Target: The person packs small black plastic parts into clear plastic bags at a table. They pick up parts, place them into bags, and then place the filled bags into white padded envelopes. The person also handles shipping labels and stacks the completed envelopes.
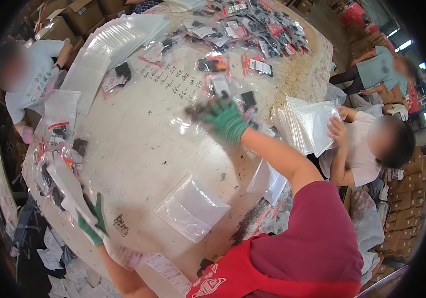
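My right hand (226, 120), in a green glove, is over the middle of the table. Its fingers are closed on a clear plastic bag with something dark (198, 111) in it, smeared by motion. Just beyond lie more bagged dark items with white labels (220, 86). At the lower left my green-gloved left hand (94, 218) grips the near end of a flat white mailer (70, 188), seen nearly edge-on. Bagged dark items (46, 180) lie beside that mailer. A silvery bubble mailer (192, 208) rests flat on the table between my arms.
A large heap of bagged items (252, 27) covers the far side of the white table (143, 134). A long fanned stack of mailers (118, 42) lies far left. At right a co-worker holds several bubble mailers (305, 124). Another person stands left; cardboard boxes (406, 198) are stacked behind.
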A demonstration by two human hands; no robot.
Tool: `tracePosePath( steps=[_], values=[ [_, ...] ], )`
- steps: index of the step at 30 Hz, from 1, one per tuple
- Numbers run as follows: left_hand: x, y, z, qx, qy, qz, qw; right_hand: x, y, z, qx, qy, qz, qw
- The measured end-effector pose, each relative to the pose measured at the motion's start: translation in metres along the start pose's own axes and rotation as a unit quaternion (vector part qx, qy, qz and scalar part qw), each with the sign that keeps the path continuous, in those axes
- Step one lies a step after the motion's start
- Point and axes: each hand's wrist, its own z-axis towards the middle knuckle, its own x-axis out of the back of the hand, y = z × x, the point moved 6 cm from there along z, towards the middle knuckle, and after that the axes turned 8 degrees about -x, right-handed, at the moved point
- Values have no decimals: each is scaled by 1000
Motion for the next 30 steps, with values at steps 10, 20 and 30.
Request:
tracePosePath(
  steps=[10, 20, 30],
  values=[
    [55, 1, -97, -15, 96, 121, 988, -83, 223, 51, -341, -118, -93, 928],
    [86, 5, -166, -9, 192, 142, 971, -94, 260, 108, -361, -58, -258, 894],
    [62, 39, -282, -5, 64, -98, 993, -123, 199, 151, -53, -187, -267, 944]
  ],
)
